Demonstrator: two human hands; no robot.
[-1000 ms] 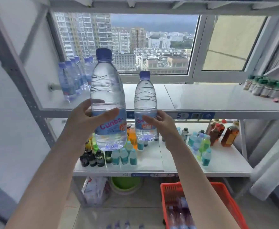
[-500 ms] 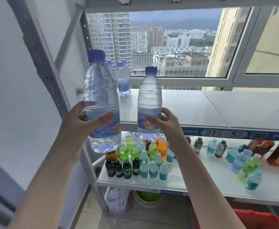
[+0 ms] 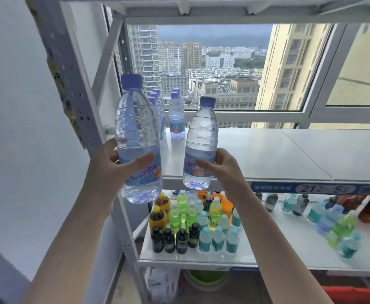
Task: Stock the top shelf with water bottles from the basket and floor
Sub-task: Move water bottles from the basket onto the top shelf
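At the left end of a grey metal rack (image 3: 70, 88), before a wide window (image 3: 212, 66), both hands are raised to the level of the white top shelf (image 3: 267, 154). The left hand (image 3: 109, 170) holds a large clear plastic water bottle (image 3: 136, 128) with a blue cap and a blue label lettered in pink. Its fingers (image 3: 111, 148) are curled round the lower half, with the thumb across the label. That bottle is upright in the air in front of the rack's front left post, its base lower than the shelf's front edge.

The right hand (image 3: 226, 170) holds a second clear blue-capped water bottle (image 3: 201, 132), fingers wrapped about the label band. This one tilts slightly, cap toward the right, with its base level with the shelf's front lip. Whether it touches the board cannot be told.

At the back left of the same shelf a cluster of matching water bottles (image 3: 176, 115) stands upright near the window frame. A blue price strip (image 3: 306, 189) runs along the shelf's front edge. On the lower white shelf (image 3: 267, 255) stand rows of small bottles (image 3: 190, 222) in yellow, green, orange, dark and teal. Beneath it sits a green basin (image 3: 203, 279), and a corner of a red basket (image 3: 355, 295) shows at lower right.
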